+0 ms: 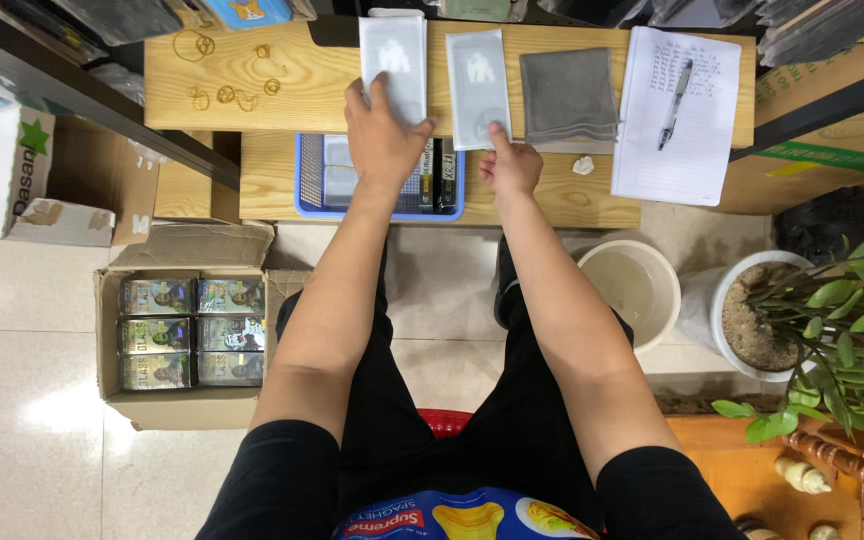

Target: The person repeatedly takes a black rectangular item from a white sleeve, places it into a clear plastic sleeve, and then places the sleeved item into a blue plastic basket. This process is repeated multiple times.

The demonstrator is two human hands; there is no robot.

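Note:
My left hand [384,135] rests on the lower part of a flat white packet [394,55] lying on the wooden table [252,90], fingers spread over it. My right hand [509,165] points its index finger onto the lower edge of a second white packet [478,85] beside the first. Under my left wrist sits a blue tray [312,190] holding more flat boxes. A grey cloth [569,95] lies just right of the second packet.
A lined notepad [677,140] with a pen [675,100] lies at the table's right. Rubber bands [227,95] are scattered at the left. An open carton of boxes [187,335] stands on the floor left; a white bucket [632,285] and potted plant [832,330] right.

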